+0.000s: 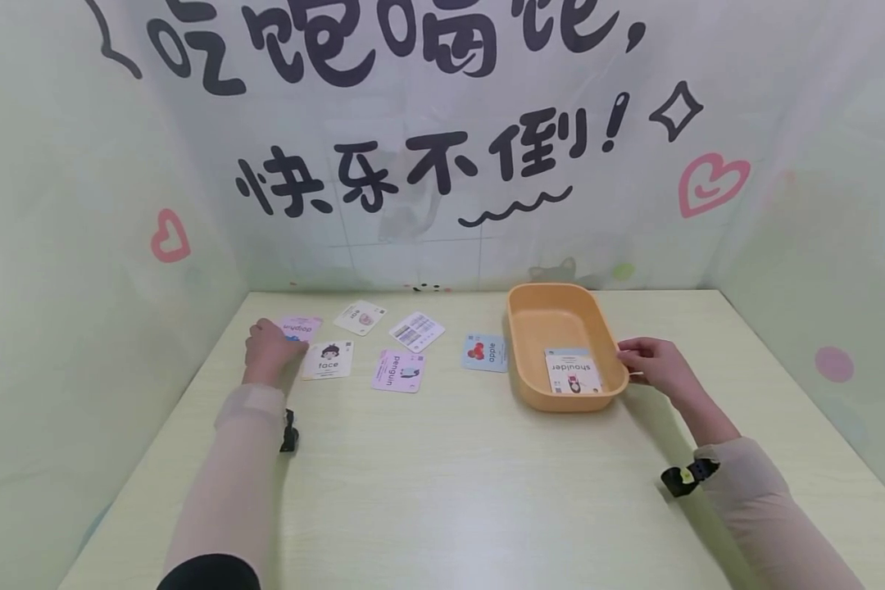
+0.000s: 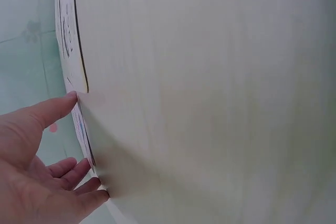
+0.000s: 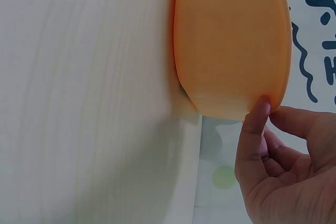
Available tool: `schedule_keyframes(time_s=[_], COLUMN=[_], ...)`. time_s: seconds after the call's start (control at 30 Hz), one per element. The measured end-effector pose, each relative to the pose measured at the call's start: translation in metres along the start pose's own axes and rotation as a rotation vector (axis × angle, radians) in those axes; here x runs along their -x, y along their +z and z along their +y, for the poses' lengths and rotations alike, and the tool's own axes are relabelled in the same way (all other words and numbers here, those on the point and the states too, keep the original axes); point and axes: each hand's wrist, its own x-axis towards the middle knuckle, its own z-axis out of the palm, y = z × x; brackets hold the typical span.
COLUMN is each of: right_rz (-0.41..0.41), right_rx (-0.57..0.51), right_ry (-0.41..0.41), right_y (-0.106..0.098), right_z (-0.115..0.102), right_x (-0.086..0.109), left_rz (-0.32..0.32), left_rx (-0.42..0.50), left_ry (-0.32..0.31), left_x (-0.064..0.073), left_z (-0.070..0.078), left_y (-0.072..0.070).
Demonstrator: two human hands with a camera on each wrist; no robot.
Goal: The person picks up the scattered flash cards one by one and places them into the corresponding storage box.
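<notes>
At the left of the table my left hand (image 1: 265, 351) is at the dolphin card (image 1: 300, 329), partly covering it. In the left wrist view its thumb and fingers (image 2: 95, 195) are spread apart along the card's edge, touching down at the tabletop. Beside that hand lies the face card (image 1: 328, 360). My right hand (image 1: 656, 365) pinches the right rim of an orange plastic bin (image 1: 549, 332) between thumb and fingers, seen closely in the right wrist view. Inside the bin lies a shoulder card (image 1: 573, 373), with another card's blue edge showing under it.
Several cards lie between hands and bin: an ear card (image 1: 360, 317), a card with barcodes (image 1: 416, 331), a penguin card (image 1: 399, 371) and an apple card (image 1: 484, 352) close to the bin's left side. A printed cloth (image 1: 428, 254) hangs behind the table's back edge.
</notes>
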Motion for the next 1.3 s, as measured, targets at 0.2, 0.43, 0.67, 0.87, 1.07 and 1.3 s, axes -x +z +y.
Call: schedule_keyframes(time_s=[0.2, 0.43, 0.67, 0.87, 1.07, 1.3], right_rz=[-0.006, -0.006, -0.004, -0.009, -0.005, 0.002], right_rx=[-0.001, 0.01, 0.003, -0.017, -0.02, -0.02], right_ry=[-0.011, -0.005, -0.007, -0.013, -0.015, -0.02], right_y=[-0.001, 0.0, 0.0, 0.0, 0.0, 0.002], right_z=[0.0, -0.001, -0.001, 0.001, 0.003, 0.005], right_x=[0.0, 0.0, 0.0, 0.0, -0.001, -0.001], left_rz=[0.027, 0.046, 0.071, 0.07, 0.055, 0.03], left_rx=[0.03, 0.104, 0.239, 0.386, 0.517, 0.615], left_ry=[0.0, -0.005, -0.035, -0.11, -0.176, -0.209], left_x=[-0.003, -0.009, -0.014, -0.019, -0.026, -0.027], left_z=[-0.006, -0.015, -0.021, -0.028, -0.033, -0.034], left_y=[-0.001, -0.001, -0.002, -0.002, -0.003, -0.005])
